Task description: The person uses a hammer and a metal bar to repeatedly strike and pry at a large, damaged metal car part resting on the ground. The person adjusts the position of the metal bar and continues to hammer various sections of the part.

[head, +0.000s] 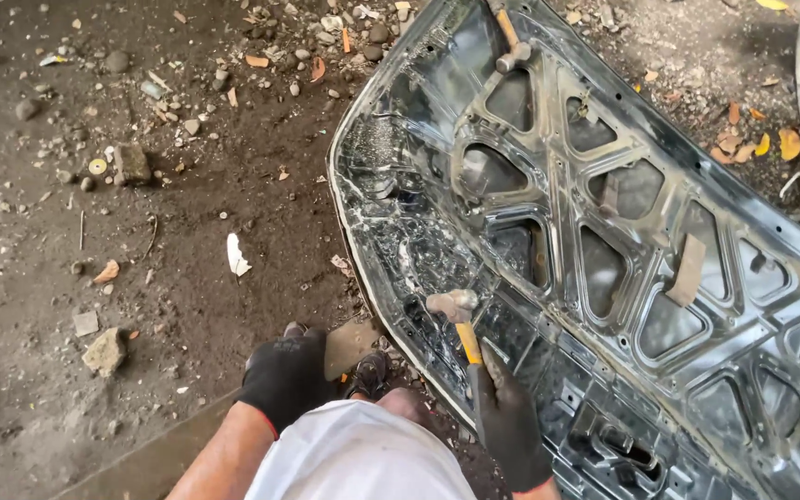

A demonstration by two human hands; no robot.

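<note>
Fingers of my right hand (508,421), gloved black, wrap tight around a hammer (461,319) with a yellow handle, its head resting on the inside of a car hood (604,231) lying on the dirt ground (94,259). My left hand (286,375) grips a flat metal block (349,344) by the hood's edge. A second hammer (509,42) lies farther up the hood.

Soft even daylight, no hard shadows; mild glare on the bare grey stamped-metal car hood panel (604,231). Sharp focus, slight wide-angle edge stretch.
</note>
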